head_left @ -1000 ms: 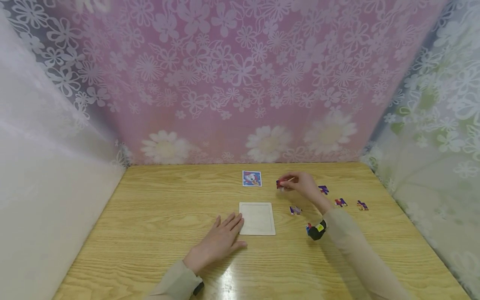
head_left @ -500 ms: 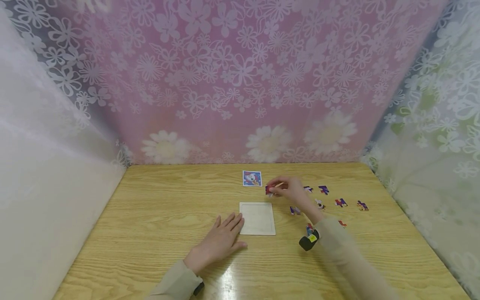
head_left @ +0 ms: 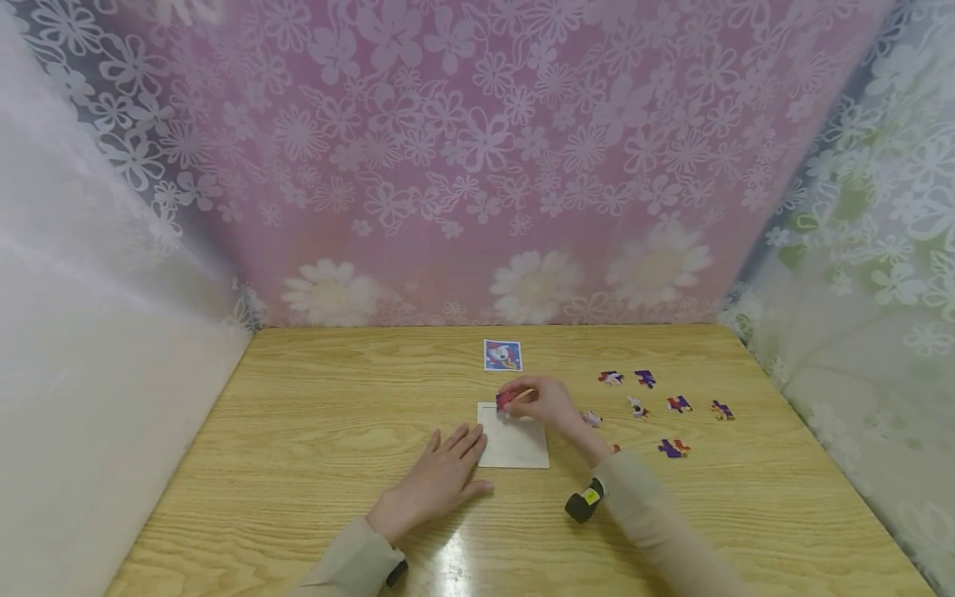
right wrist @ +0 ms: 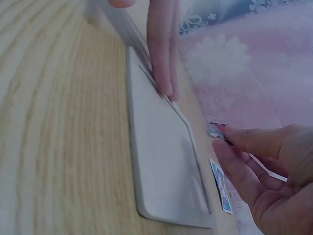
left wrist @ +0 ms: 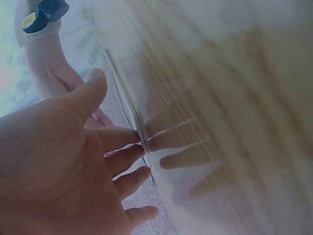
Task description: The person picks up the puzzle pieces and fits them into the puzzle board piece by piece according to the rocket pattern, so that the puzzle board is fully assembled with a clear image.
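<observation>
A red and purple jigsaw puzzle piece is pinched between the thumb and fingers of my right hand, over the far edge of a white square puzzle frame. In the right wrist view the puzzle piece is held above the surface, apart from the frame. My left hand lies with its fingers stretched out, fingertips touching the frame's left edge. The left wrist view shows those straight fingers against the frame's rim.
Several loose puzzle pieces lie to the right, among them a purple one and a purple-orange one. A small picture card showing a white cartoon dog lies behind the frame. A flowered curtain hangs beyond the wooden table.
My right hand has carried the puzzle piece leftward and nearer, from beside the picture card to over the frame's far edge. My left hand has stayed in place.
</observation>
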`<state>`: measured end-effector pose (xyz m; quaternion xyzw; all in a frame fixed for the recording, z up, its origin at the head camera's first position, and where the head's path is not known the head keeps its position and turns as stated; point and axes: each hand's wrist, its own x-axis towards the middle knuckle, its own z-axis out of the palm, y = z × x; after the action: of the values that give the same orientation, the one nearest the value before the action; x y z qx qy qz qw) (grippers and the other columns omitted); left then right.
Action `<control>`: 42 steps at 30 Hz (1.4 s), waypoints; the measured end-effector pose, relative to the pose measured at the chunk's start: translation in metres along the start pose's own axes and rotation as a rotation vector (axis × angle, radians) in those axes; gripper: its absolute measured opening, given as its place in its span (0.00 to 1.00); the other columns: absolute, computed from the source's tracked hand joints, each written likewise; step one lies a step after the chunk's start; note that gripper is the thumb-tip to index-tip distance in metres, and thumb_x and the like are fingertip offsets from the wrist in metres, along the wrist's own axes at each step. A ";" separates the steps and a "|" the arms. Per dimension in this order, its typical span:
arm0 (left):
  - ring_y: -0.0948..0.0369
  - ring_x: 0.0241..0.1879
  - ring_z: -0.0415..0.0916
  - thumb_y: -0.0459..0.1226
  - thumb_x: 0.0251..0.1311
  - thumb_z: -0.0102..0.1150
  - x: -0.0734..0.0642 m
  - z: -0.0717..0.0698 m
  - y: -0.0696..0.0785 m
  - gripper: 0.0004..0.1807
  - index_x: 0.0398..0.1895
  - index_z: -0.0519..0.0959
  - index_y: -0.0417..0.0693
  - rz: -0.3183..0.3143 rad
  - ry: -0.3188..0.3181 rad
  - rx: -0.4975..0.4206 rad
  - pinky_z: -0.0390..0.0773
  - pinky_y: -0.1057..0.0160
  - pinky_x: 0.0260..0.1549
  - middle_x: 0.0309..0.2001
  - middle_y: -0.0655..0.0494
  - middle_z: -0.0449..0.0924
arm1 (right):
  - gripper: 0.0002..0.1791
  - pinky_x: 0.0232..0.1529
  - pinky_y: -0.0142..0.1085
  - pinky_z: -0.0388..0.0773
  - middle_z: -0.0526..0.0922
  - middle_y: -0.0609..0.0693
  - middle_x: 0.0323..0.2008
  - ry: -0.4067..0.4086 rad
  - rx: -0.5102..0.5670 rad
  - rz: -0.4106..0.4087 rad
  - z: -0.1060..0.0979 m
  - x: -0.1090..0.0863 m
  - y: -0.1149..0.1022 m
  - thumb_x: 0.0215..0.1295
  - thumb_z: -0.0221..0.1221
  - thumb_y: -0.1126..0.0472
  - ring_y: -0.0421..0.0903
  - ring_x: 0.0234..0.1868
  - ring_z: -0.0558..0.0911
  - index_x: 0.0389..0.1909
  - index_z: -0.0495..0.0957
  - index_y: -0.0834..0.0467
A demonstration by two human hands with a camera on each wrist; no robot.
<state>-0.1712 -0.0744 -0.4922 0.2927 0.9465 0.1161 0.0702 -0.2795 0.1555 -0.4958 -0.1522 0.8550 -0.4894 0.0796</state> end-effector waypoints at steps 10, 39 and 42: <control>0.47 0.78 0.51 0.57 0.73 0.50 0.000 -0.004 0.003 0.40 0.78 0.60 0.41 -0.003 -0.002 -0.008 0.53 0.35 0.73 0.79 0.47 0.54 | 0.13 0.37 0.35 0.84 0.88 0.49 0.35 -0.010 -0.127 -0.005 0.021 0.004 -0.002 0.58 0.72 0.65 0.44 0.36 0.87 0.46 0.87 0.58; 0.46 0.77 0.53 0.58 0.72 0.50 0.003 -0.001 -0.002 0.41 0.77 0.62 0.40 0.016 -0.002 -0.001 0.55 0.34 0.72 0.78 0.46 0.57 | 0.07 0.36 0.36 0.75 0.81 0.43 0.34 0.021 -0.418 -0.010 0.031 0.004 -0.017 0.58 0.73 0.60 0.41 0.33 0.76 0.38 0.89 0.51; 0.46 0.78 0.53 0.58 0.72 0.49 0.004 0.000 -0.002 0.41 0.77 0.61 0.41 0.012 -0.009 -0.002 0.54 0.35 0.72 0.78 0.46 0.56 | 0.05 0.36 0.36 0.78 0.83 0.44 0.36 0.051 -0.361 -0.024 0.028 0.001 -0.016 0.63 0.70 0.58 0.40 0.33 0.78 0.39 0.88 0.52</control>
<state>-0.1754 -0.0741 -0.4929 0.2987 0.9443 0.1163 0.0742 -0.2697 0.1242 -0.4960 -0.1616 0.9288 -0.3326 0.0233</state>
